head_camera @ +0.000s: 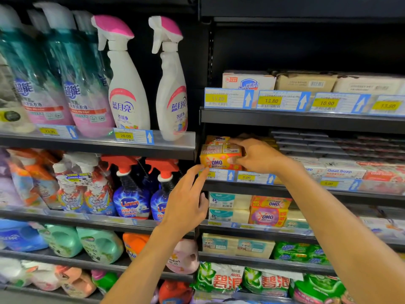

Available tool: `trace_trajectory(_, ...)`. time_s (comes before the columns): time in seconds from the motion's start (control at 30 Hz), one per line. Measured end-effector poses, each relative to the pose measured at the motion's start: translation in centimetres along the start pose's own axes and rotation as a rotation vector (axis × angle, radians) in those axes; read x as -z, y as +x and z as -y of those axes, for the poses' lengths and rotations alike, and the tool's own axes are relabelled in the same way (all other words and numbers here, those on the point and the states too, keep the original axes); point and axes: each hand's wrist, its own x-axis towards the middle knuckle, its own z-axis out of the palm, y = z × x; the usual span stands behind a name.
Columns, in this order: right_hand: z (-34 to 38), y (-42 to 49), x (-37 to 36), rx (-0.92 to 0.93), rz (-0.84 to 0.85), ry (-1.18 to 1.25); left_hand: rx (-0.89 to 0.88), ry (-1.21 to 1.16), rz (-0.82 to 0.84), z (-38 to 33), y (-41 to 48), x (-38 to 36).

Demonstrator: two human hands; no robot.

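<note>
A yellow and orange OMO soap pack (217, 160) sits at the left end of a dark store shelf (285, 190), with another OMO pack (218, 140) behind it. My right hand (256, 156) grips the front pack, fingers over its top and thumb on its front face. My left hand (186, 199) is raised below and to the left, its fingers straight, the fingertips reaching the pack's lower left corner by the price tag strip.
White spray bottles (129, 84) stand on the upper left shelf, red-capped spray bottles (131, 189) below them. Boxed soaps (248, 81) fill the upper right shelf, Goat Soap bars (339, 171) lie to the right, and more soap packs (268, 212) and detergent bags (221, 277) sit lower.
</note>
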Motion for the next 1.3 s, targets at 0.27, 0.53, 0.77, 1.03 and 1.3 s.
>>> trace_trajectory(0.27, -0.1, 0.3, 0.4, 0.021, 0.012, -0.077, 0.019, 0.000, 0.010, 0.0, 0.2, -0.1)
trace_trajectory(0.53, 0.2, 1.3, 1.6, 0.013, 0.061, -0.224, 0.021, -0.016, 0.015, 0.2, 0.2, -0.3)
trace_trajectory(0.77, 0.0, 3.4, 2.0, -0.024, 0.078, -0.255, 0.024, -0.016, 0.028, 0.2, 0.3, -0.1)
trace_trajectory(1.03, -0.8, 4.2, 2.0, -0.048, 0.104, -0.197, 0.028, 0.002, 0.041, 0.1, 0.0, 0.2)
trace_trajectory(1.3, -0.2, 2.6, 2.0, -0.136, 0.152, -0.100, 0.067, 0.012, 0.102, -0.5, 0.2, 1.0)
